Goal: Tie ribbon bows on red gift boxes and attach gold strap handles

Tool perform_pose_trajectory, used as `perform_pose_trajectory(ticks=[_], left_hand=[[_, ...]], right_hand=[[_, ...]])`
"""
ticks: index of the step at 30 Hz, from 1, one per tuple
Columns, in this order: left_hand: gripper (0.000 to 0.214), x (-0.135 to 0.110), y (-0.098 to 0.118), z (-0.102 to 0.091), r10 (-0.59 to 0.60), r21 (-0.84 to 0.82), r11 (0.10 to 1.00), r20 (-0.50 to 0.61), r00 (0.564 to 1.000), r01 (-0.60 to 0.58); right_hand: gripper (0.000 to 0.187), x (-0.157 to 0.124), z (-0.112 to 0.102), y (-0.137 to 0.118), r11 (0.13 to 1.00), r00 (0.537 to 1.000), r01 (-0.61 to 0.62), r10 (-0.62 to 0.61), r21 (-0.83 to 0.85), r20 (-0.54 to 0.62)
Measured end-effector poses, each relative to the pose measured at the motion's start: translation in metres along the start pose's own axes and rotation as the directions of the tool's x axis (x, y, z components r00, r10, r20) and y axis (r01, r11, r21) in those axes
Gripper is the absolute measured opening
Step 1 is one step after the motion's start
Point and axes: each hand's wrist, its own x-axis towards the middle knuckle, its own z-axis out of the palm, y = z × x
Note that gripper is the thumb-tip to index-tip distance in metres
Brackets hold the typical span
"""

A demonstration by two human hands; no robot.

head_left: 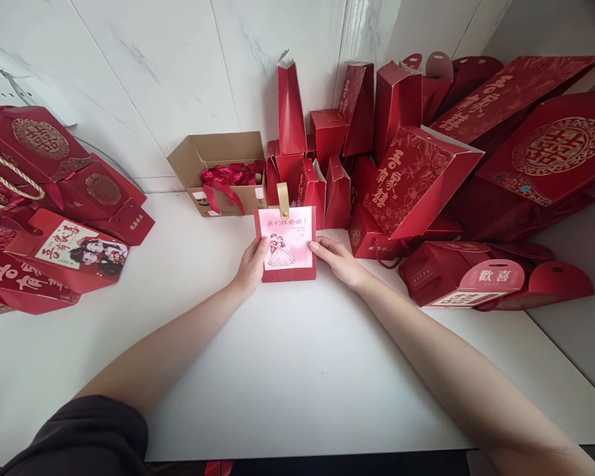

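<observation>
Upright in the middle of the white table is a small red gift box (290,274) with a pink front that bears a drawn couple and writing. A gold strap (282,197) with a round stud stands up from its top. My left hand (250,266) grips the box's left edge, thumb on the front. On the opposite edge my right hand (338,259) holds it the same way, thumb near the pink panel. The fingers behind the box are mostly hidden.
Behind the gift box, a brown carton (218,155) holds red ribbon (233,175). Several red boxes (292,109) are stacked at the back right, others (476,271) along the right side. More red boxes (89,178) pile up at the left. A tiled wall (153,73) bounds the table (297,390).
</observation>
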Motion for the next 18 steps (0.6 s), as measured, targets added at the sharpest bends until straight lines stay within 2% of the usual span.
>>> perform_pose_trajectory(ticks=[18], left_hand=[[0.050, 0.0000, -0.0004, 0.0005, 0.028, 0.018, 0.999, 0.000, 1.000, -0.028]], right_hand=[[0.041, -0.0006, -0.0006, -0.0014, 1.000, 1.000, 0.008, -0.008, -0.015, 0.000]])
